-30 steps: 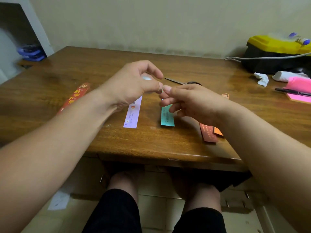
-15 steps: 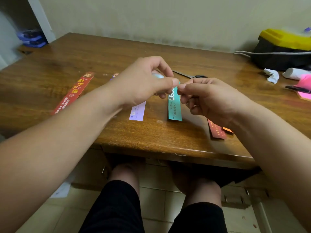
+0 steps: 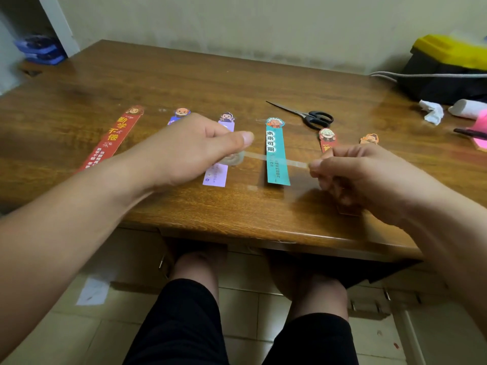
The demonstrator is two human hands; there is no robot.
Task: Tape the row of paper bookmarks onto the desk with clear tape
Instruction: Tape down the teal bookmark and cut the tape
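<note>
Several paper bookmarks lie in a row on the wooden desk (image 3: 237, 83): a long red bookmark (image 3: 112, 139) at the left, a blue one (image 3: 180, 114) mostly under my left hand, a lilac one (image 3: 218, 172), a teal bookmark (image 3: 276, 156), a dark red one (image 3: 326, 138) and an orange one (image 3: 369, 139). My left hand (image 3: 189, 151) holds a small roll of clear tape (image 3: 233, 159). My right hand (image 3: 369, 177) pinches the free end of the tape strip (image 3: 274, 159), which is stretched across above the teal bookmark.
Black-handled scissors (image 3: 313, 117) lie behind the teal bookmark. At the back right stand a black and yellow case (image 3: 448, 67), crumpled tissue (image 3: 432, 111), a white roll (image 3: 466, 108) and a pink pad with a pen (image 3: 474, 133). The desk's front edge is near my knees.
My hands have drawn apart, pulling a length of tape off the roll; before, they were pinched together over the teal bookmark. More of the bookmark row shows.
</note>
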